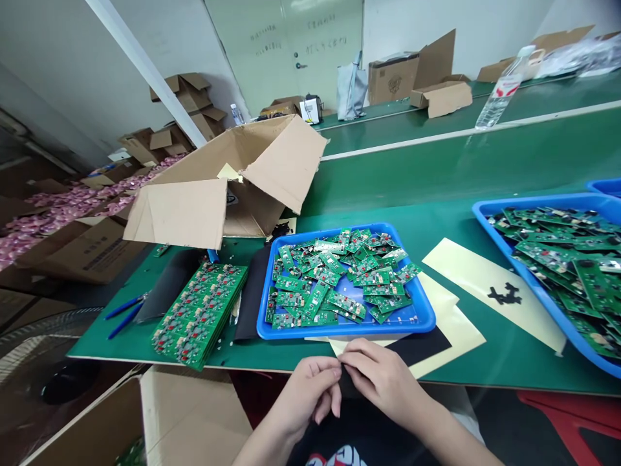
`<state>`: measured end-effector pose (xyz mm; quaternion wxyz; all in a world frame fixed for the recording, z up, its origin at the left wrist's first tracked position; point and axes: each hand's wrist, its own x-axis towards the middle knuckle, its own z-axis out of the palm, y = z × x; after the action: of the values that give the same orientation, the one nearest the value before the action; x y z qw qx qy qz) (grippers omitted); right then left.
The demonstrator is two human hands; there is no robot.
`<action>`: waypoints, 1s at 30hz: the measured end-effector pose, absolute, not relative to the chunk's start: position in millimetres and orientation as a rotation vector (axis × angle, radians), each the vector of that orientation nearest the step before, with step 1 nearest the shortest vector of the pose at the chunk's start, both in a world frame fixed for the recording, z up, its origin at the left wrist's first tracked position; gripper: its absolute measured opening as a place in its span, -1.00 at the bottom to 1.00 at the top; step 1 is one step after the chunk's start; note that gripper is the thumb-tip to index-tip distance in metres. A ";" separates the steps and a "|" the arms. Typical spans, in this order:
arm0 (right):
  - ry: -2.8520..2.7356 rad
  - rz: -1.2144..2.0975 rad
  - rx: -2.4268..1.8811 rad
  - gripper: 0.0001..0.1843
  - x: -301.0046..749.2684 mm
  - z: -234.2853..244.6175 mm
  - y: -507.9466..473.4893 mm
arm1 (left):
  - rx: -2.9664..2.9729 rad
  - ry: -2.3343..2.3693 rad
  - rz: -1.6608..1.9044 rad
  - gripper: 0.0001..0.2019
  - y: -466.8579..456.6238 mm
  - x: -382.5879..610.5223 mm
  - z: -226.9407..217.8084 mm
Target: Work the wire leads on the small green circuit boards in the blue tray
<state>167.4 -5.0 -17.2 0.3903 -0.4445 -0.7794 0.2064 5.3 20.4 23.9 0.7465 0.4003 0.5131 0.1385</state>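
My left hand (pixel 310 388) and my right hand (pixel 381 375) meet at the table's near edge, fingertips pinched together on a thin black sheet (pixel 417 348) that lies over yellow backing paper (pixel 451 323). Just beyond them stands a blue tray (pixel 347 327) heaped with small green circuit boards (pixel 339 278). A stack of larger green panel boards (pixel 198 310) lies to the left of the tray.
An open cardboard box (pixel 233 188) lies on its side behind the panel stack. A second blue tray (pixel 538 285) of boards sits at right, with a yellow sheet (pixel 490 285) beside it. Blue-handled cutters (pixel 123 312) lie far left. A water bottle (pixel 502 87) stands on the far bench.
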 end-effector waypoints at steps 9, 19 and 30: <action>-1.984 0.468 -1.057 -0.76 166.0 -20.6 -5.1 | 0.946 1.149 0.256 -0.78 19.8 1.9 22.5; -1.321 0.847 -1.121 -0.85 193.7 -20.2 -15.4 | 1.184 1.327 0.250 -0.86 20.4 -4.2 7.8; -1.259 0.953 -1.232 -0.77 202.2 -33.9 -17.2 | 2.585 1.019 0.651 -0.79 5.5 10.2 30.8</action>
<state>202.2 -17.2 -33.9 0.5391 -0.5183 -0.5294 0.4006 10.2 5.5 30.8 0.1435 0.8964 0.3533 0.2258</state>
